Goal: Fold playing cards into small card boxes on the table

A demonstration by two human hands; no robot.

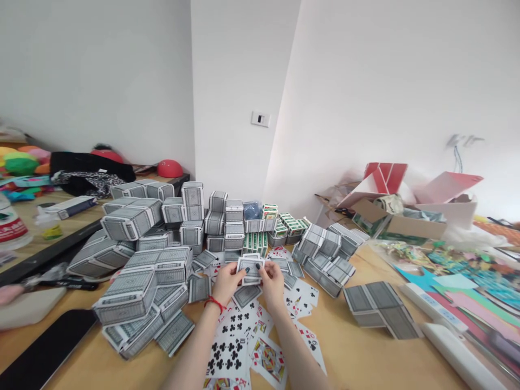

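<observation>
Between my two hands is a small bunch of playing cards, grey patterned backs toward me, with one card sticking up a little above the others. My left hand, a red cord at its wrist, pinches the left edge. At the right edge, my right hand grips with thumb and fingers. Below them, face-up playing cards lie spread over the table, mostly clubs and court cards. A face-down card rests just under the held ones. More loose face-up cards lie right of my right wrist.
Grey-backed structures folded from cards are piled on the left, with others at the right. Green-and-white card blocks stand behind my hands. A black flat object lies front left; an opened cardboard box sits back right.
</observation>
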